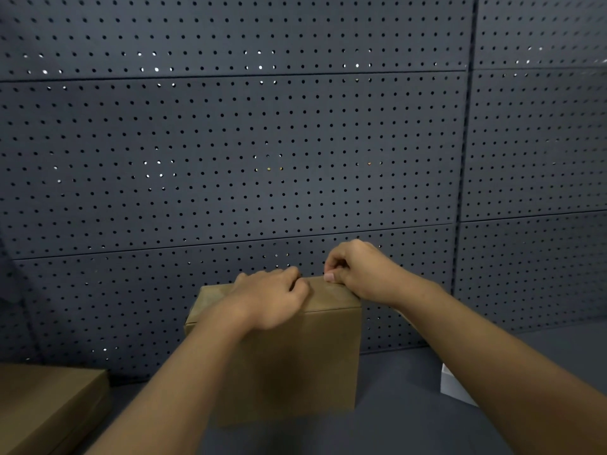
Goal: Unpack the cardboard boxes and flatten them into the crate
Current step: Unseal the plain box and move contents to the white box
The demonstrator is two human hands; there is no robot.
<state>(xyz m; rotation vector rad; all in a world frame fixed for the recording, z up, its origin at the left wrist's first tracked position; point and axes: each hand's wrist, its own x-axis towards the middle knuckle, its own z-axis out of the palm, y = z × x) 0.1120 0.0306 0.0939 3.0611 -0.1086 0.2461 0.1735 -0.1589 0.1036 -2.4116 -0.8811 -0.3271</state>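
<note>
A closed brown cardboard box stands upright on the dark grey surface in front of a pegboard wall. My left hand lies on the box's top, fingers curled over its far edge. My right hand is at the top's far right corner, thumb and curled fingers pinching the edge there. What exactly the fingertips hold is hidden behind the box's top. No crate is in view.
A second brown cardboard box lies low at the bottom left. A white object peeks out beside my right forearm. The dark perforated pegboard wall rises directly behind the box.
</note>
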